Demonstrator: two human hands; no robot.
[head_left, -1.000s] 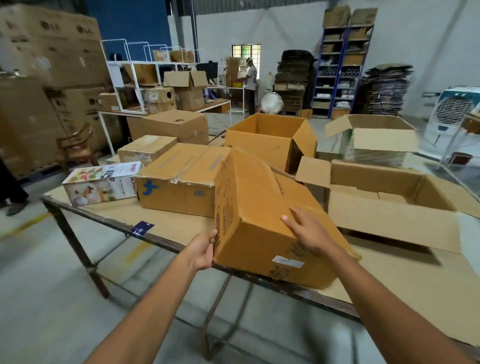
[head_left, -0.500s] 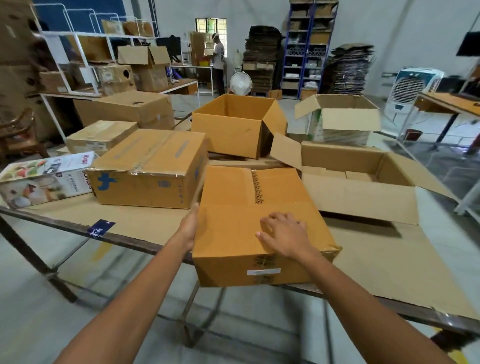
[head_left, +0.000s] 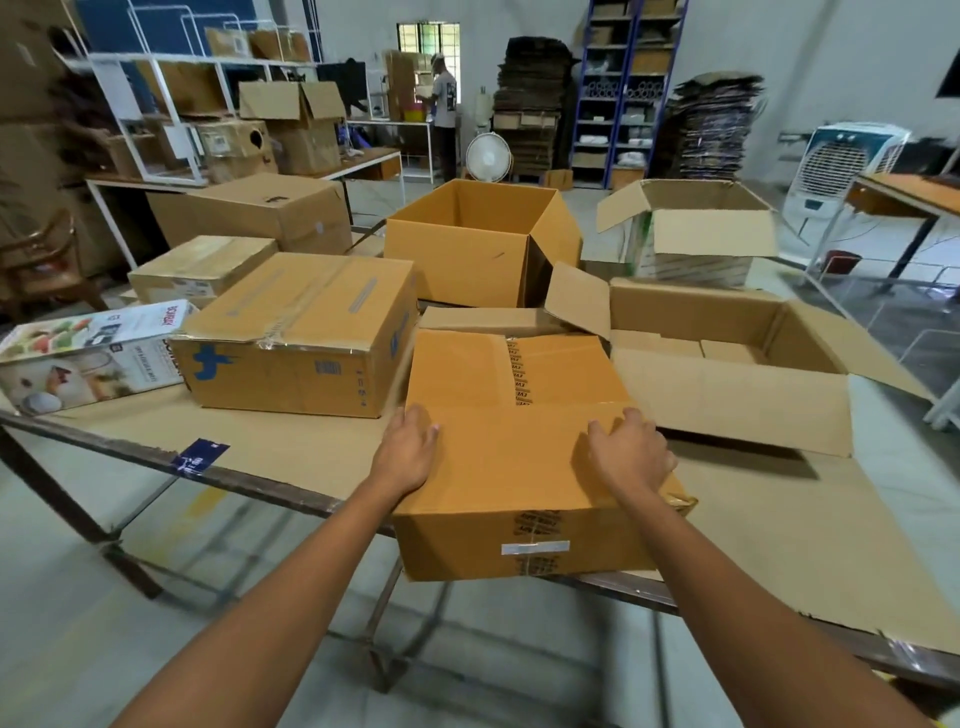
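Your left hand (head_left: 408, 452) and right hand (head_left: 631, 453) rest loosely open on the brown cardboard box (head_left: 511, 462) at the desk's (head_left: 291, 447) near edge; lifting its flap looks next.

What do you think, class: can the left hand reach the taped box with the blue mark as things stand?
Probably yes. The left hand rests on the left edge of the near box, and the taped box stands just beside it on the table, with nothing between them.
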